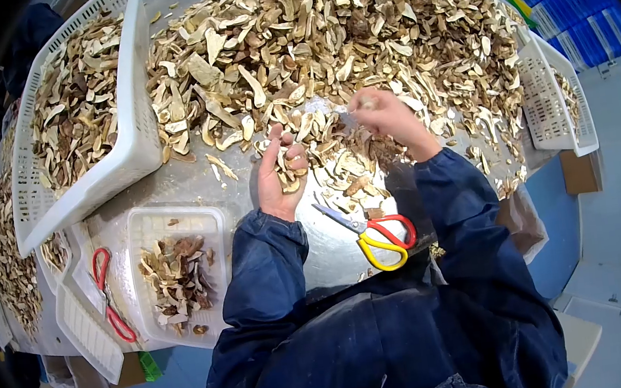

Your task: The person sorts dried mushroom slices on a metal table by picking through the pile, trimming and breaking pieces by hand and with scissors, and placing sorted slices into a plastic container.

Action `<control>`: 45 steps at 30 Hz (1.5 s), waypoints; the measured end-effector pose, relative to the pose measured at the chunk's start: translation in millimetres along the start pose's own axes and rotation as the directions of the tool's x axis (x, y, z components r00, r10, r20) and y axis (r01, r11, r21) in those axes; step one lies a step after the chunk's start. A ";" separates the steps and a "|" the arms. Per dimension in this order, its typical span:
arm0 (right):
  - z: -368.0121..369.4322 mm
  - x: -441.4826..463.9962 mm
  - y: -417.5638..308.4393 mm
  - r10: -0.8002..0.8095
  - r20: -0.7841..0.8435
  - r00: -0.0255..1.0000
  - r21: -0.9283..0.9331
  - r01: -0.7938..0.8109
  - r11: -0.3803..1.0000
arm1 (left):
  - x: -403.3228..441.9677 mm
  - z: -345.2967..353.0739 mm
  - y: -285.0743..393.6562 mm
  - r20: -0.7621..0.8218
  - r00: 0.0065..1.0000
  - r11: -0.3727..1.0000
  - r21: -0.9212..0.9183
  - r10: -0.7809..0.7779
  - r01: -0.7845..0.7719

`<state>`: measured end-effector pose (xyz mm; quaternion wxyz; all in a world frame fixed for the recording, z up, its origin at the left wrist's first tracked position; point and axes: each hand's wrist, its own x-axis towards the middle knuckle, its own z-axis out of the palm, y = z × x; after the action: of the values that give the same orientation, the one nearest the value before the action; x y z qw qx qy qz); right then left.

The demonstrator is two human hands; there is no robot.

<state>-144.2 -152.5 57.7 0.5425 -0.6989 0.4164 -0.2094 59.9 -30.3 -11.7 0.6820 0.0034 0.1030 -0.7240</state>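
Note:
Palm up, my left hand (278, 180) curls its fingers around several dried mushroom slices (291, 177). To its right, my right hand (392, 121) is raised over the edge of the big mushroom heap (323, 31), thumb and fingers pinched together. A small pale piece shows at those fingertips, too small to name surely. Below the hands lies a loose patch of pale slices (347, 174) on the metal table. Scissors (384, 238) with one red and one yellow handle rest just in front of my body, blades pointing up and left.
A white basket (137, 141) of slices stands tilted at left, and another white basket (544, 94) at right. A clear plastic tray (214, 224) holds darker pieces. Red-handled scissors (120, 323) lie beside it. Blue crates (584, 6) are stacked at upper right.

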 end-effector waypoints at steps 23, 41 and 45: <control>24.1 13.2 8.0 -0.101 0.046 0.994 -0.647 0.107 0.755 | 0.1 -0.9 0.4 0.001 1.000 1.000 0.023 0.005 -0.005; 45.9 28.4 -10.4 -0.106 0.033 0.994 -0.497 0.109 0.861 | -0.4 2.3 3.6 0.027 0.997 0.996 -0.069 0.066 -0.064; 68.0 24.6 -10.7 -0.122 -0.035 0.992 -0.742 0.056 0.668 | -0.8 2.6 2.6 0.025 0.997 0.996 -0.063 0.070 -0.068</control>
<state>-75.9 -132.0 41.8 0.1849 -0.8689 0.4527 -0.0773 62.9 -30.1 -9.5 0.7078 -0.0238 0.1161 -0.6964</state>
